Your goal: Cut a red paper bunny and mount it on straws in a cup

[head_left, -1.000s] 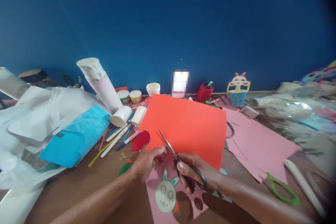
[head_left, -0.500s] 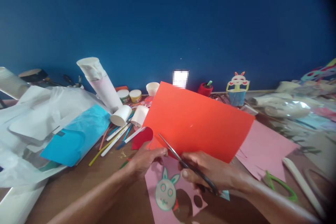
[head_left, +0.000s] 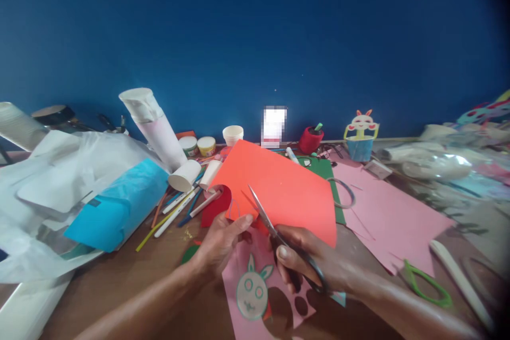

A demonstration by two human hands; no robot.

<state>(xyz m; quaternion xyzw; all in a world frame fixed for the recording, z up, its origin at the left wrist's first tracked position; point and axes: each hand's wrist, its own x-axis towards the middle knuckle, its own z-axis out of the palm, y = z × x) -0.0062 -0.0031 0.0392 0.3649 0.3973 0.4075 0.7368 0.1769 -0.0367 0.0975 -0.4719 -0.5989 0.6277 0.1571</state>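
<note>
My left hand (head_left: 225,239) pinches the near left corner of an orange paper sheet (head_left: 279,183) between thumb and fingers. Faint drawn lines show on the paper beside the thumb. Black-handled scissors (head_left: 265,215) sit in my right hand (head_left: 306,257), their blades at the sheet's near edge and pointing away from me. Below the hands lies a pink paper (head_left: 231,297) with round holes cut in it. On it rests a paper rabbit face (head_left: 252,295) outlined in green. A dark red paper piece (head_left: 217,204) shows left of the sheet.
Paper cups (head_left: 185,175), markers (head_left: 175,211) and a blue sheet (head_left: 115,207) lie to the left. Pink paper (head_left: 390,212), a tape ring (head_left: 343,194) and green-handled scissors (head_left: 428,284) are on the right. A blue cup (head_left: 359,147) with a rabbit figure stands behind.
The orange sheet has swung lower and its right side has drawn in, uncovering green paper and the tape ring. The scissors have tilted more upright, and a line of blade now shows above the sheet.
</note>
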